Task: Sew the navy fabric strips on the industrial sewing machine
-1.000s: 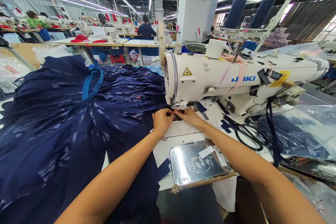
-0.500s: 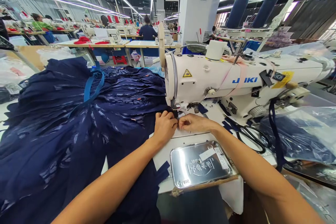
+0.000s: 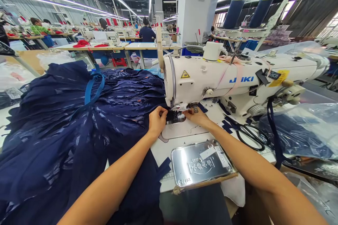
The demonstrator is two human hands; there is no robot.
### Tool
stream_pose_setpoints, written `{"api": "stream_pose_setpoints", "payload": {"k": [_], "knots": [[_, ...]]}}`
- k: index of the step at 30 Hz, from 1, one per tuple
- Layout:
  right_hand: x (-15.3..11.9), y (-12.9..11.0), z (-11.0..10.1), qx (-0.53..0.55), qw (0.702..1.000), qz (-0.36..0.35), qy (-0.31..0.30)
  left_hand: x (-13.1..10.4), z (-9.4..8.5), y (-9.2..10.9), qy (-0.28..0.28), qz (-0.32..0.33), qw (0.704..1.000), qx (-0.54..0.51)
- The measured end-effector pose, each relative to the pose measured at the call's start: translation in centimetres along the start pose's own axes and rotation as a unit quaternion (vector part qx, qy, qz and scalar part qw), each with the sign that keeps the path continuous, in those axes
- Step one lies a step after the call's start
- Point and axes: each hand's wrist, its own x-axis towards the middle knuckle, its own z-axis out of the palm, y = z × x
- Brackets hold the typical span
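Note:
A white sewing machine [image 3: 195, 74] stands in front of me, its head over a metal needle plate [image 3: 175, 117]. My left hand [image 3: 157, 122] is just left of the plate, fingers curled into a pinch at the edge of the navy fabric [image 3: 126, 103]. On the plate's other side, my right hand [image 3: 199, 117] has its fingertips drawn together beneath the machine head, beside the presser foot area. What those fingertips hold is too small to make out. The navy fabric is heaped to the left, with a blue strap [image 3: 94, 89] looped over it.
A shiny metal tin lid [image 3: 202, 163] lies near the front edge between my forearms. Black scissors [image 3: 249, 133] and navy scraps lie to the right, by a plastic bag [image 3: 303, 130] of dark fabric. Thread cones [image 3: 233, 12] stand behind. People sit at machines farther back.
My hands have moved apart: the left one shifted left, the right one moved up and right under the machine head. The metal plate between them now shows.

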Motion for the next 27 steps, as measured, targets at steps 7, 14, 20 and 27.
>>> {"api": "stream_pose_setpoints", "payload": {"k": [7, 14, 20, 27], "knots": [[-0.3, -0.7, 0.9, -0.08, 0.996, -0.028, -0.02, -0.3, 0.0, 0.1, 0.004, 0.017, 1.0, 0.024], [-1.1, -1.6, 0.8, -0.308, 0.941, -0.138, -0.039, -1.2, -1.0, 1.5, -0.065, 0.17, 0.946, 0.269], [-1.7, -1.2, -0.4, -0.355, 0.897, -0.256, -0.068, -0.8, -2.4, 1.6, -0.161, 0.206, 0.892, 0.37], [-1.4, -0.7, -0.5, -0.336, 0.895, -0.289, -0.059, -0.3, -3.6, 0.6, -0.215, 0.274, 0.853, 0.389]]}}
